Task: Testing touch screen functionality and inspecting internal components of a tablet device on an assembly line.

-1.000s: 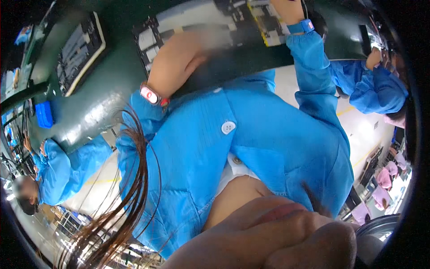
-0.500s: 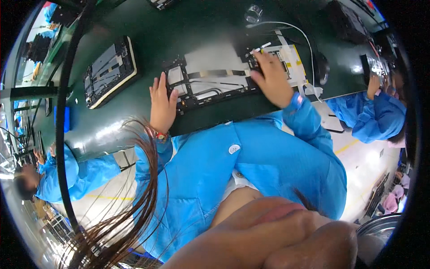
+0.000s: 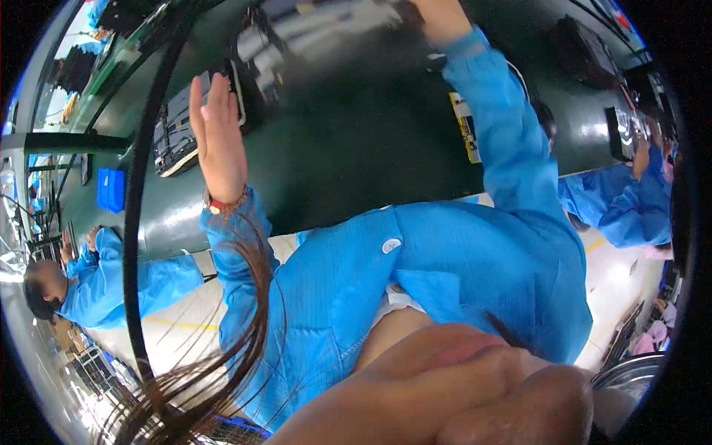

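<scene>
At the far side of the green table lies an opened device chassis, dark-framed with pale panels, smeared by motion. My right hand reaches to its right end; the fingers are blurred and partly cut off by the upper edge, so their grip is hidden. My left hand is raised with fingers stretched out and nothing in it. It is in front of a second opened chassis with a pale rim, and apart from the moving one. Beside my right sleeve shows part of a yellow-and-white board.
A dark upright bar crosses the left side. A blue bin stands at the table's left. On the right are a black case and a white cable. Co-workers in blue sit at both sides, one near a small device.
The chassis has gone from in front of me to the table's far side, my right hand reaching after it. My left hand has come off it and moved left and up.
</scene>
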Tool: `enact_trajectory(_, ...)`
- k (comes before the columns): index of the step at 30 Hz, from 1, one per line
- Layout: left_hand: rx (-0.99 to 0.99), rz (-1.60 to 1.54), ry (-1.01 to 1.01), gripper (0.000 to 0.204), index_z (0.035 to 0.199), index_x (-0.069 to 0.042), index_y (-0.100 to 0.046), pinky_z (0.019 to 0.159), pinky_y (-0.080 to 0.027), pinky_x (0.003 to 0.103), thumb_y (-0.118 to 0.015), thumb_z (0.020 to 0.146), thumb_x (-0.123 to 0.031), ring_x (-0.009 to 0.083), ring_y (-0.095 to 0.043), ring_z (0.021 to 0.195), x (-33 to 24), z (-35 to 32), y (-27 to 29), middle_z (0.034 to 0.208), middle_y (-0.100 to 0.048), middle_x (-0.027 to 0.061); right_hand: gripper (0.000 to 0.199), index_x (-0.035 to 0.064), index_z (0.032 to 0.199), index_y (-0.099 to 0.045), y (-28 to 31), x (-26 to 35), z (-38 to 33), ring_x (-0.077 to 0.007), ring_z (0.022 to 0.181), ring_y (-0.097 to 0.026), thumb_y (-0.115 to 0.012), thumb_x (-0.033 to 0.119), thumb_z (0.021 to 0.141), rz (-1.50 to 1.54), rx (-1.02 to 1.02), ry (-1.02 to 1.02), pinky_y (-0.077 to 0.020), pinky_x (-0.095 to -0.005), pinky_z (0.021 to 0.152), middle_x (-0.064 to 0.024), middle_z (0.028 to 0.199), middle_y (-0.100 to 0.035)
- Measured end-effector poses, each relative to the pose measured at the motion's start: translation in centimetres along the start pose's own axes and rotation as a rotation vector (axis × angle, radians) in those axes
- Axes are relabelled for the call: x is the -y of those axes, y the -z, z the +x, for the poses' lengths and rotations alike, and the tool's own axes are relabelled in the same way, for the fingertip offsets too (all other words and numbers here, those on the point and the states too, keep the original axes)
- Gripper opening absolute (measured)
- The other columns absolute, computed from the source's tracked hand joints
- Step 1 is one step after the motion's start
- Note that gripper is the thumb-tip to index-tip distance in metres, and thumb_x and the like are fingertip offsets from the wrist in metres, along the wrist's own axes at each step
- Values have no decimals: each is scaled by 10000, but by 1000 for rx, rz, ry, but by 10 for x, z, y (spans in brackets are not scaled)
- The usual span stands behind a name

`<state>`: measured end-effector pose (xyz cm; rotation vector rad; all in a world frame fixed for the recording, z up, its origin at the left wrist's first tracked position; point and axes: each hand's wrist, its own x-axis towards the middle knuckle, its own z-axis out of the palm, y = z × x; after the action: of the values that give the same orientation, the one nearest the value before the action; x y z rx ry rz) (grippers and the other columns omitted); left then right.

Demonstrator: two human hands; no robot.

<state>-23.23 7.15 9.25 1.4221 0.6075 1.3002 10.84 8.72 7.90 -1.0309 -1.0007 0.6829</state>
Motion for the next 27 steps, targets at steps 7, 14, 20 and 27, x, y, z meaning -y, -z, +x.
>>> enact_trajectory(7,-286,300,44,556,1413,35,-197,1135,-206,434,-312,1014,-334,346,-284,1356,-2,-33,69,1419,-307,286,514,26,1289,-439,-41,-159,200,-324,984,-582,-642,77,820,-183,-189,-27,-467,-375,874,-163,1148,-582)
enact_trajectory(14,-477,900,30,429,1327,31,-416,1062,-311,338,-425,992,-237,246,-426,1258,4,-44,190,1360,-448,164,872,-34,1423,-231,-48,-96,183,-391,1329,-304,-430,603,862,-1425,126,-63,-256,-460,1094,-258,1443,-298)
enact_trajectory(20,-416,1164,152,482,1283,30,-488,983,-366,313,-466,966,-334,242,-510,1164,46,-1,264,1254,-554,167,926,-60,1416,-230,48,-62,57,-379,1371,-222,-373,665,858,-1787,189,-319,-218,-480,1106,-264,1471,-232)
enact_trajectory(27,-510,923,309,560,1195,20,-573,923,-410,329,-458,933,-461,273,-563,1109,64,26,276,1171,-610,185,769,-99,1262,-425,17,-29,29,-424,1249,-373,-476,557,863,-1607,87,38,-325,-485,1028,-300,1342,-391)
